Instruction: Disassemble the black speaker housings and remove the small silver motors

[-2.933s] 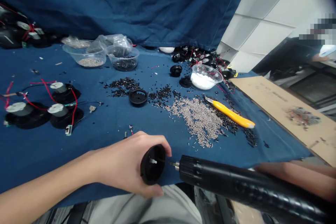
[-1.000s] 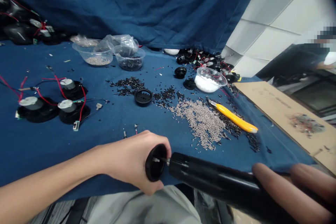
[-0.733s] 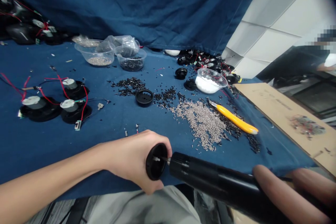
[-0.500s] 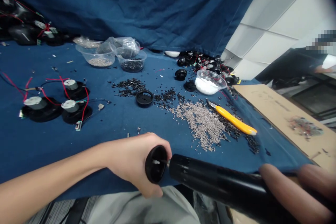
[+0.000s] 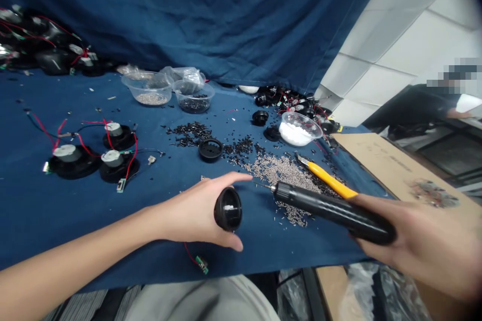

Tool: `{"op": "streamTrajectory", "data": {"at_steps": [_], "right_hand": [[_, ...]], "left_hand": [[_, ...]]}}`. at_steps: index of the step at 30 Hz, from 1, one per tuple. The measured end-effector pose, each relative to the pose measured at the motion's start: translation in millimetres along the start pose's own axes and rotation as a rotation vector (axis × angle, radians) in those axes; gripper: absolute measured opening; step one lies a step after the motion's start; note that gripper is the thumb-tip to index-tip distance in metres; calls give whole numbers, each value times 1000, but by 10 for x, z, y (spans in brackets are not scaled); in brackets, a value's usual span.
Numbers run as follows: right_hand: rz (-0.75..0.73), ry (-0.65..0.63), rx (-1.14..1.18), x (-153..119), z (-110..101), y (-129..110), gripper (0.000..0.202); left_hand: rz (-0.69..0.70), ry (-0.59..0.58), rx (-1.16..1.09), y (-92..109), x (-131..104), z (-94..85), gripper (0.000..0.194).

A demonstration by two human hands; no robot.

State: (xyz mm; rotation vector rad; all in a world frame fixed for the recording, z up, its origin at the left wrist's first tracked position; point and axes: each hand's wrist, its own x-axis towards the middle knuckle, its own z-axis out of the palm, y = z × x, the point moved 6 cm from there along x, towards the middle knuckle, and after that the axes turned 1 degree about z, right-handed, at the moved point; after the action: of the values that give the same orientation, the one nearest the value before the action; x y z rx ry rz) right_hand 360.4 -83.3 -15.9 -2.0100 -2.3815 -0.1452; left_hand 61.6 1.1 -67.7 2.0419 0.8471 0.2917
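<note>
My left hand [image 5: 188, 218] is closed around a small black round housing [image 5: 228, 209], its hollow opening turned toward me and something pale inside. The thumb and forefinger stick out past it. Below that hand a red wire leads to a small green circuit board [image 5: 202, 264]. My right hand [image 5: 417, 246] grips a black electric screwdriver [image 5: 331, 210], whose thin bit points left at the fingertip of my left forefinger, apart from the housing. Beneath and behind the screwdriver lies a spread of small silver screws [image 5: 280, 173]. A yellow-handled utility knife [image 5: 326, 178] lies beside them.
Black screws [image 5: 190, 134] and a black round cap [image 5: 210, 150] lie mid-table. Motor assemblies with red wires [image 5: 71, 158] stand left. Clear tubs of screws [image 5: 146, 93] and a bowl of white material [image 5: 297, 133] sit farther back. Cardboard [image 5: 399, 170] lies right; a person is beyond.
The screwdriver has drawn back from the housing, up and to the right. My left forefinger has stretched out, and the circuit board has come into view below my left hand.
</note>
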Motion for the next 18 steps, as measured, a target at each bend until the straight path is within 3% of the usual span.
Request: {"op": "streamTrajectory", "data": {"at_steps": [2, 5, 7, 10, 11, 14, 18], "right_hand": [[-3, -87, 1, 158, 211, -8, 34], [-52, -105, 94, 316, 399, -62, 34], [-125, -24, 186, 357, 399, -221, 34], [-157, 240, 316, 353, 256, -634, 46], [-159, 282, 426, 358, 233, -800, 54], [-185, 174, 910, 467, 313, -1262, 62], [-7, 140, 1333, 653, 477, -1353, 48]], "left_hand": [[-26, -9, 13, -11, -17, -23, 95], [24, -56, 4, 5, -28, -29, 93], [83, -97, 8, 33, -13, -9, 92], [127, -124, 79, 100, 52, 28, 83], [139, -111, 121, 139, 84, 31, 80], [172, -45, 269, 293, 170, 3, 71], [148, 47, 469, 471, 180, -98, 38]]}}
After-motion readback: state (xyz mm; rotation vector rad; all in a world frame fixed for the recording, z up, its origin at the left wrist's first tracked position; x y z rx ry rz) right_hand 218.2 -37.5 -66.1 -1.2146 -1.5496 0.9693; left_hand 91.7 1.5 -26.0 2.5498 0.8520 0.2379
